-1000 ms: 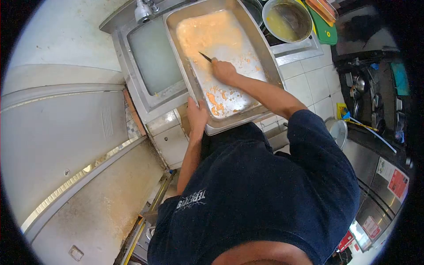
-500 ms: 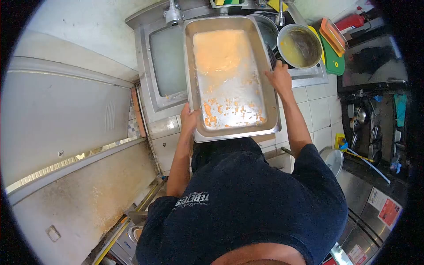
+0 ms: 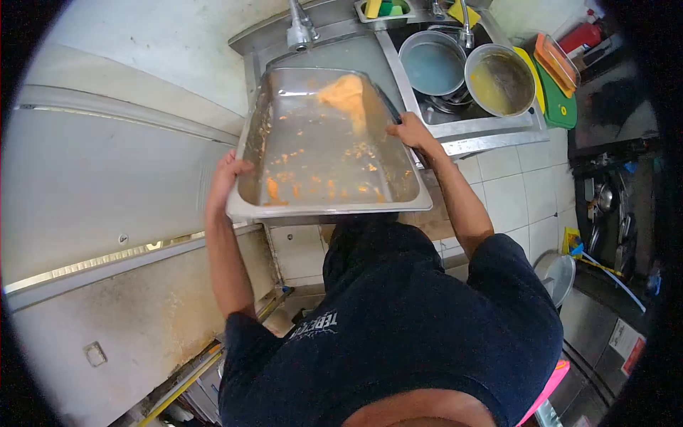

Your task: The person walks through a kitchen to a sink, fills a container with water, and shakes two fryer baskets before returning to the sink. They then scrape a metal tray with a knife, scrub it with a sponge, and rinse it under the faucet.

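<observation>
My left hand (image 3: 229, 174) is closed on the left rim of a large, deep steel pan (image 3: 313, 153), thumb over the edge. On the opposite side, my right hand (image 3: 413, 133) grips the pan's right rim. A dark, narrow thing lies along that rim by my right fingers; I cannot make out what it is. Orange liquid (image 3: 346, 96) pools toward the pan's far right corner, and orange bits stick to its floor and near wall. The pan is held tilted in front of my body, over the near edge of the left sink basin (image 3: 348, 57).
A faucet (image 3: 300, 32) rises behind the left basin. To the right stand a pot with cloudy water (image 3: 432, 65) and a pot with yellowish residue (image 3: 498, 82). A small tray with sponges (image 3: 384, 14) sits at the back. Cutting boards (image 3: 557, 92) lean on the right.
The pan has moved left and toward my body in the view, and its tilt has changed. The orange liquid has shifted to the far right corner. Both hands keep their hold.
</observation>
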Available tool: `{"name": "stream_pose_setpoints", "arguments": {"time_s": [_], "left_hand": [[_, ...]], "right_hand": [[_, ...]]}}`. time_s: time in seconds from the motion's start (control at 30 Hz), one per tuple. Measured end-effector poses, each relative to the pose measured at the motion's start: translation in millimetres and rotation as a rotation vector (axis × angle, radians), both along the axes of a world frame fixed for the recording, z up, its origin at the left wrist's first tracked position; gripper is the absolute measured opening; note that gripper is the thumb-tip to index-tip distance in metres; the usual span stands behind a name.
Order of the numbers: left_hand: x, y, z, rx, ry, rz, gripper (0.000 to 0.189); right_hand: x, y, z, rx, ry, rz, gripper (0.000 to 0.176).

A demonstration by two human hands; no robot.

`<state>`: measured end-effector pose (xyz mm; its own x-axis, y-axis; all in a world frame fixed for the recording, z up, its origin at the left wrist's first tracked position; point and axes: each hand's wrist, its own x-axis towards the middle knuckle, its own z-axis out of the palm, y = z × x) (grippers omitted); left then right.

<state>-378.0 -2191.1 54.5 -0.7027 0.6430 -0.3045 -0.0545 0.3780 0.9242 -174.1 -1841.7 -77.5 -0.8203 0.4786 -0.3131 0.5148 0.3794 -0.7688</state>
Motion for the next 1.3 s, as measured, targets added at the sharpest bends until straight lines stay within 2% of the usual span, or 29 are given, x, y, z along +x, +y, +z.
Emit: {"name": "stream_pose_setpoints", "arguments": {"time_s": [0.03, 0.13, 0.2, 0.27, 0.3, 0.33, 0.4, 0.53, 0.6, 0.63, 0.67, 0.7, 0.73, 0.8, 0.87, 0.93, 1.07, 1.1, 1.17, 1.23, 1.3], "left_hand": [[-23, 0, -1, -0.023, 0.010, -0.054, 0.025], [-31, 42, 63, -0.084, -0.098, 0.028, 0.018], [-49, 66, 71, -0.040, -0.124, 0.010, 0.015], [-67, 93, 76, 0.003, -0.152, -0.020, 0.014], [-76, 105, 78, -0.106, -0.105, -0.067, 0.016], [-84, 116, 78, -0.212, -0.056, -0.112, 0.018], [-87, 136, 76, -0.228, -0.036, -0.143, 0.019], [-124, 148, 40, -0.234, -0.090, -0.216, 0.017], [-132, 137, 16, -0.188, -0.197, -0.203, 0.010], [-139, 126, 7, -0.240, -0.069, -0.347, 0.012], [-146, 113, -1, -0.292, 0.061, -0.486, 0.017], [-135, 99, -9, -0.253, 0.028, -0.445, 0.019], [-122, 83, -17, -0.213, -0.007, -0.402, 0.020], [-118, 50, -50, -0.228, -0.054, -0.330, 0.023], [-119, 27, -89, -0.244, -0.104, -0.253, 0.026], [-114, 13, -124, -0.441, -0.069, -0.147, 0.039], [-81, 4, -131, -0.385, 0.200, -0.170, 0.036], [-83, 1, -138, -0.384, 0.192, -0.158, 0.036], [-87, -2, -156, -0.515, 0.555, -0.171, 0.034], [-78, -13, -170, -0.466, 0.597, -0.145, 0.033], [-72, -20, -179, -0.413, 0.651, -0.123, 0.033]], "right_hand": [[-5, -4, -1, -0.005, 0.006, 0.000, 0.045], [-21, -18, -8, -0.191, -0.062, -0.024, 0.038], [-33, -21, -14, -0.129, -0.013, 0.036, 0.037], [-42, -24, -15, -0.224, -0.103, 0.083, 0.035], [-44, -26, -13, -0.270, -0.109, 0.049, 0.027], [-46, -24, -15, -0.271, -0.105, 0.029, 0.027], [-56, -17, -29, -0.240, -0.200, 0.058, 0.028], [-55, 1, -45, -0.200, -0.211, 0.030, 0.032], [-50, 2, -50, -0.206, -0.172, -0.072, 0.033], [-48, 2, -54, -0.200, -0.173, -0.073, 0.033], [-47, 1, -63, -0.240, -0.112, -0.171, 0.031], [-46, -4, -69, -0.283, -0.054, -0.268, 0.029], [-45, -11, -64, -0.281, -0.058, -0.263, 0.029], [-42, -25, -47, -0.439, 0.039, -0.411, 0.035], [-47, -33, -43, -0.468, 0.082, -0.395, 0.036], [-50, -38, -50, -0.375, 0.242, -0.384, 0.038], [-53, -52, -29, -0.292, 0.252, -0.425, 0.029], [-54, -53, -31, -0.299, 0.288, -0.427, 0.029], [-53, -56, -41, -0.309, 0.314, -0.424, 0.029], [-52, -54, -55, -0.295, 0.398, -0.418, 0.029], [-46, -55, -32, -0.304, 0.382, -0.378, 0.030]]}}
